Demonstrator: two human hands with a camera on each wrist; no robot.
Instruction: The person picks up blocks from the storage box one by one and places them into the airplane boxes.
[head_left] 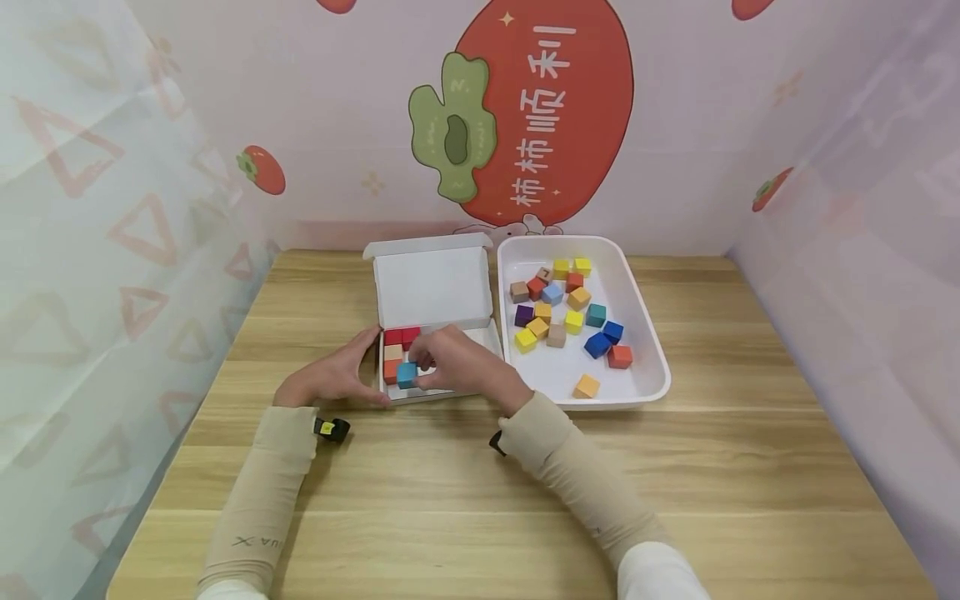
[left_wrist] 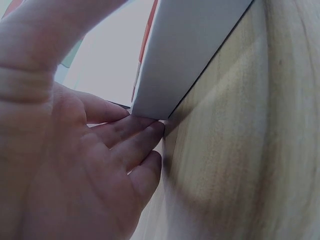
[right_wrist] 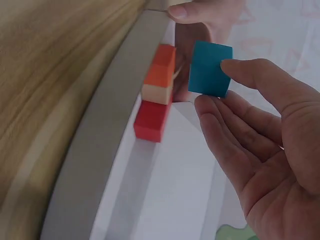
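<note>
My right hand pinches a teal-blue cube between thumb and fingertips. The cube is over the front left part of an open white cardboard box. Along the box's left end lie two red cubes, a pale wooden cube and an orange cube. My left hand holds the box's left end, with the thumb at the near corner and the fingers towards the back. In the left wrist view its fingertips touch a corner of the box wall.
Right of the box stands a white plastic tray with several loose cubes in yellow, orange, red, blue, purple and wood. Both containers are on a wood-grain table. A printed cloth backdrop rises behind and at both sides.
</note>
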